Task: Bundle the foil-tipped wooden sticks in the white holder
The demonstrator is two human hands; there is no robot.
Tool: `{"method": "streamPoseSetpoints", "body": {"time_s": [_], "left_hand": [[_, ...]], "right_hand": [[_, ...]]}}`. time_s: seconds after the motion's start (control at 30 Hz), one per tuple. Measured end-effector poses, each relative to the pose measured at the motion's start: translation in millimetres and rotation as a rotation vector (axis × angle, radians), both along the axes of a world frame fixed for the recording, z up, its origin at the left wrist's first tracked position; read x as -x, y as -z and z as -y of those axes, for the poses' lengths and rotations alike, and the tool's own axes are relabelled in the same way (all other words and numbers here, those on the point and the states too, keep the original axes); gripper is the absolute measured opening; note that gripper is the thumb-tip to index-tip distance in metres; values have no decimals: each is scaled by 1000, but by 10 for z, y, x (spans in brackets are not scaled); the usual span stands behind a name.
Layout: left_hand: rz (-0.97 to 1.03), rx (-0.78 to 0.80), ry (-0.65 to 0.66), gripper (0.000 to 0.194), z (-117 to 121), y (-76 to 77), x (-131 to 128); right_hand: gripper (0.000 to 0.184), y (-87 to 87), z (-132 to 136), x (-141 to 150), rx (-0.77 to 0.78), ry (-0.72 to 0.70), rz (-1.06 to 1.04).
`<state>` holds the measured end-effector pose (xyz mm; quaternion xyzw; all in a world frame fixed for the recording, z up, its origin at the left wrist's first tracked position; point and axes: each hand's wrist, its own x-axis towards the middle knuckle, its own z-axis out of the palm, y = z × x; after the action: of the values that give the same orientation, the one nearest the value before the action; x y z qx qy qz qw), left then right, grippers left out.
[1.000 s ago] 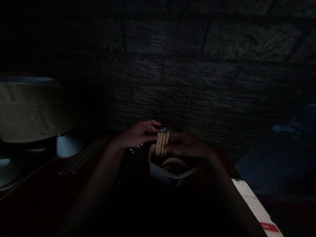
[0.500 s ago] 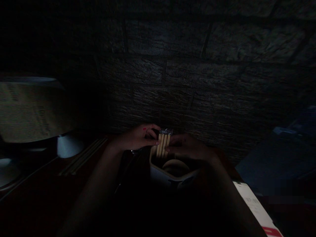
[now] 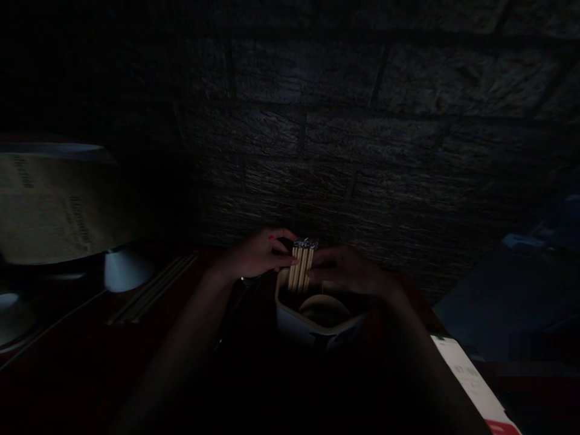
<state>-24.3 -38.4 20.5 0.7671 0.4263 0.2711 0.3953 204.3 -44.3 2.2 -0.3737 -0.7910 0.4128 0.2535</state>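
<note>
Between my two hands stands a bundle of pale wooden sticks [image 3: 301,272], upright, with shiny silvery tops that look like crumpled foil. My left hand [image 3: 260,254] grips it from the left, thumb against the sticks and fingers curled behind. From the other side my right hand [image 3: 348,269] closes on it, fingers on its right edge. The lower ends of the sticks reach into an open box [image 3: 296,317] with pale walls. A round, pale-rimmed thing [image 3: 324,302] sits inside that box. Darkness hides the box's bottom and most of its front.
A stone-brick wall [image 3: 272,133] rises close behind the hands. To the left are a lamp with a printed shade [image 3: 54,205], a pale cone-shaped thing [image 3: 124,272] and several thin sticks [image 3: 154,289] on the dark red table. A lit phone [image 3: 473,380] lies at the lower right.
Both hands and the sticks have shifted very slightly right in view. The hold on the bundle looks the same.
</note>
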Motion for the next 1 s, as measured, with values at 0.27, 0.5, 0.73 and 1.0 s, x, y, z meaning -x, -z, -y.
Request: {"method": "streamPoseSetpoints", "body": {"time_s": [0.27, 0.5, 0.73, 1.0], "left_hand": [[2, 6, 37, 47, 1, -3, -11], [6, -18, 59, 51, 7, -6, -37], [29, -9, 62, 55, -22, 21, -28], [9, 22, 59, 54, -42, 33, -36]], "right_hand": [[22, 28, -20, 22, 2, 61, -10], [23, 18, -8, 27, -14, 47, 24], [21, 50, -10, 74, -6, 47, 1], [25, 69, -13, 81, -29, 31, 22]]}}
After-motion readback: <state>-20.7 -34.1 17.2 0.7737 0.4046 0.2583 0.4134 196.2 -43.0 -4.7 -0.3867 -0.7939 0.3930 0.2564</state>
